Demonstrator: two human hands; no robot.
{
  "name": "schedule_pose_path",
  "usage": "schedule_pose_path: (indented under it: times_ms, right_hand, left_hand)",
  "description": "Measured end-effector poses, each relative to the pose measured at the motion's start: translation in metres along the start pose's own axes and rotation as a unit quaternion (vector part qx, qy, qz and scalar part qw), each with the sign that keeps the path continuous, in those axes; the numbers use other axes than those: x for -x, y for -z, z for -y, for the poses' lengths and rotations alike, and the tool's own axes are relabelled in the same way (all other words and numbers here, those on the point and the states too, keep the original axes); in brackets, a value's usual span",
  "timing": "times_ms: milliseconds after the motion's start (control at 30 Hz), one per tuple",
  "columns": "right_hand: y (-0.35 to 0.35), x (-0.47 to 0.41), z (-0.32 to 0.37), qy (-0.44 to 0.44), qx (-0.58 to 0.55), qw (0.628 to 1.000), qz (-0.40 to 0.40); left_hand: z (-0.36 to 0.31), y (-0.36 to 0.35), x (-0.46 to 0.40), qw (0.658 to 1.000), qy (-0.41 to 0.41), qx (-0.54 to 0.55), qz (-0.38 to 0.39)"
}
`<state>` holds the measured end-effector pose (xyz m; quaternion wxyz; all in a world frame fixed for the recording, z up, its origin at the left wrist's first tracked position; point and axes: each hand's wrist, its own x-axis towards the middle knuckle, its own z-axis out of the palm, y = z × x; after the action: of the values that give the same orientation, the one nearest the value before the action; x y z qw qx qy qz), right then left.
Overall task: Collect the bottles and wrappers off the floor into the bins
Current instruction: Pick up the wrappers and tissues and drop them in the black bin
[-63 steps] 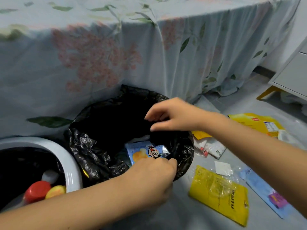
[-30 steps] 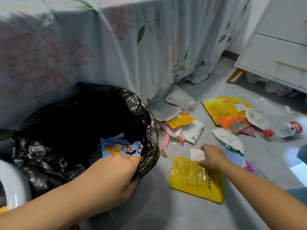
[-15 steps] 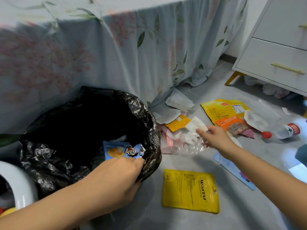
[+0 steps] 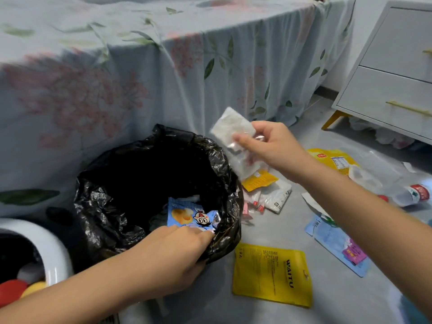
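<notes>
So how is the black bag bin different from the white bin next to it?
The black bag bin is soft, crinkly plastic; the white bin has a hard, smooth rim. The black one holds a blue snack wrapper, while the white one shows a red cap and something yellow. The left hand grips the black bin's edge; nothing touches the white bin. Both stand on the floor by the flowered cloth.

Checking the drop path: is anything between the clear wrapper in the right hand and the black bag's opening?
Nothing visible. The right hand holds the clear wrapper beside the black bag, whose near rim the left hand grips.
</notes>
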<state>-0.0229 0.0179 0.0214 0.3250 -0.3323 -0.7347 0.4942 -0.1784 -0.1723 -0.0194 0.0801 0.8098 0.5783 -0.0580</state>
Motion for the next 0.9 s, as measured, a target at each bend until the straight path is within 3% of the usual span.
schedule_pose_path:
  times_ms: [133,233,333,467,600,700,767,833,900]
  right_hand:
    - [-0.043,-0.019,0.002,0.054,0.123,0.988,0.079]
    - [-0.072,-0.029,0.000,0.055,0.248,0.950,0.179]
    - [-0.094,-0.035,-0.009,0.023,0.299,0.919,0.257]
    - [-0.112,-0.036,-0.022,0.003,0.341,0.889,0.305]
    - [-0.108,-0.031,-0.024,-0.079,0.371,0.851,0.365]
    - [-0.092,-0.031,-0.001,-0.032,0.441,0.838,0.319]
    - [-0.072,-0.026,0.023,0.009,0.395,0.885,0.246]
    - [-0.041,-0.017,0.036,0.039,0.279,0.948,0.145]
    - [-0.002,-0.007,0.024,0.042,0.223,0.973,0.049]
  left_hand:
    - [-0.006,0.008,0.000,0.999,0.026,-0.003,0.019]
    - [-0.006,0.009,-0.001,0.999,0.029,-0.004,0.017]
    - [-0.005,0.008,-0.001,0.999,0.027,-0.005,0.019]
    - [-0.005,0.009,-0.002,0.999,0.024,-0.012,0.032]
    - [-0.004,0.009,0.000,0.999,0.024,-0.013,0.025]
    - [-0.003,0.008,0.000,0.999,0.023,-0.016,0.024]
    - [-0.003,0.008,-0.001,0.999,0.023,-0.012,0.021]
    - [-0.003,0.007,-0.001,0.999,0.028,0.008,0.017]
    - [-0.001,0.006,0.000,0.999,0.032,0.033,0.007]
